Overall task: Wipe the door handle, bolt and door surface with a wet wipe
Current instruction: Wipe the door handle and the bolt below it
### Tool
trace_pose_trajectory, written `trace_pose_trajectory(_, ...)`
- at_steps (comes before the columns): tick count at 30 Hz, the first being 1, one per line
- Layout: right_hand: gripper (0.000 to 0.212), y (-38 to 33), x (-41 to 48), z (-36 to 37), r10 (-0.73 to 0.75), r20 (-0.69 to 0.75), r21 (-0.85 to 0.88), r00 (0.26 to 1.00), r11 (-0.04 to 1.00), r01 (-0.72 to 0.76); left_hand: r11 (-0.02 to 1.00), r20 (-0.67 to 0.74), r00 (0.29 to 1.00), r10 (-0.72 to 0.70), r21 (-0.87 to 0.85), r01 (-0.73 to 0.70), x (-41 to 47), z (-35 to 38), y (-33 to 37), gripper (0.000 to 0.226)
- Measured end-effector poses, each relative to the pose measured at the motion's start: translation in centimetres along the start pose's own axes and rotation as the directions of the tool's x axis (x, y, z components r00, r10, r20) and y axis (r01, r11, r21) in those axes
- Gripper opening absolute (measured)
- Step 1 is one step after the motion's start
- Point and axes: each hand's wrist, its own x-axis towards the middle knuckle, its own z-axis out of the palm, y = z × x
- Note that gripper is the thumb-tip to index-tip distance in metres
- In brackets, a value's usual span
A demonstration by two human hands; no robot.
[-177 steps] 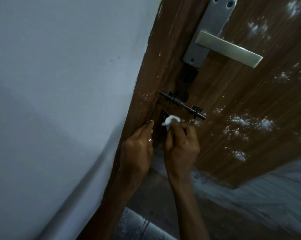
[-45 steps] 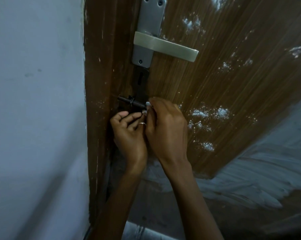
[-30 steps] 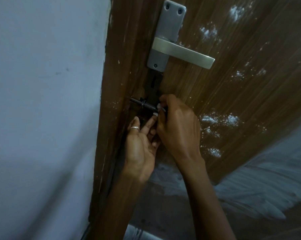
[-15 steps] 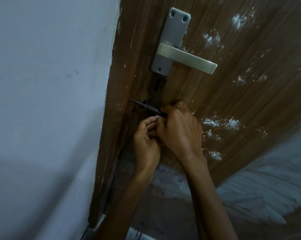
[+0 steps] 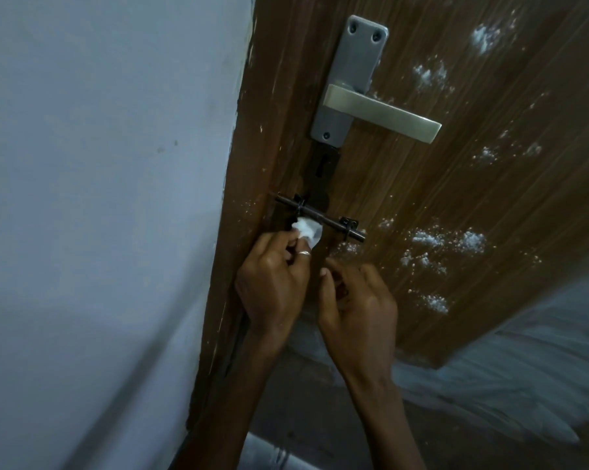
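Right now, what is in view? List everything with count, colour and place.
door: one, brown, centre and right.
plate: one, grey, upper door.
handle: one, silver, on the plate.
bolt: one, dark, below the handle.
wipe: one, white, just under the bolt.
specks: many, white, scattered on the door.
wall: one, pale grey, left.
ring: one, silver, left hand.
left hand: one, pinches the wipe.
right hand: one, below the bolt, holds nothing.

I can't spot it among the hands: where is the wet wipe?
In the head view the wet wipe is pinched by the left hand near the picture's centre, just under the black bolt and below the door handle.
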Motion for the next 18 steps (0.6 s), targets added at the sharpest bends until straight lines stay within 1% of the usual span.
trace_pose_trajectory(2, 0.018, 0.0, -0.7, 0.1, 0.001, 0.008, 0.008, 1.000, 1.000, -0.002, 1.000, -0.015, 1.000, -0.012, -0.007, 0.012, 0.7, 0.3, 0.7, 0.014)
trace_pose_trajectory(6, 0.016, 0.4, -1.8, -0.2, -0.002, 0.020, 0.019, 1.000, 1.000, 0.002, 0.993, -0.054, 0.997, -0.052, -0.109, 0.045, 0.9, 1.3, 1.3, 0.017)
trace_pose_trajectory(8, 0.015, 0.7, -2.0, -0.4, 0.004, -0.004, 0.030, 1.000, 1.000, -0.004, 0.995, -0.064, 0.998, 0.011, -0.095, -0.017, 0.5, 1.4, 1.0, 0.020)
trace_pose_trajectory(10, 0.015, 1.0, -2.2, -0.5, 0.013, -0.018, 0.032, 1.000, 0.999, -0.012, 0.988, -0.044, 0.987, 0.157, 0.011, -0.157, 0.4, 1.3, 0.4, 0.020)
trace_pose_trajectory(12, 0.014, 1.2, -2.4, -0.4, 0.019, -0.023, 0.035, 1.000, 0.999, -0.018, 0.946, 0.028, 0.956, 0.294, 0.136, -0.294, -0.1, 1.1, -0.3, 0.020)
trace_pose_trajectory(13, 0.013, 1.2, -2.4, -0.3, 0.022, -0.025, 0.039, 0.999, 0.999, -0.021, 0.926, 0.068, 0.942, 0.328, 0.172, -0.335, -0.5, 1.0, -0.6, 0.021)
trace_pose_trajectory(15, 0.013, 1.3, -2.6, 0.1, 0.032, -0.029, 0.051, 0.999, 0.998, -0.030, 0.920, 0.116, 0.937, 0.330, 0.181, -0.347, -1.2, 0.8, -1.1, 0.023)
trace_pose_trajectory(18, 0.014, 1.5, -2.7, 0.4, 0.051, -0.051, 0.084, 0.997, 0.995, -0.047, 0.948, 0.109, 0.954, 0.279, 0.130, -0.292, -1.4, 0.8, -1.4, 0.021)
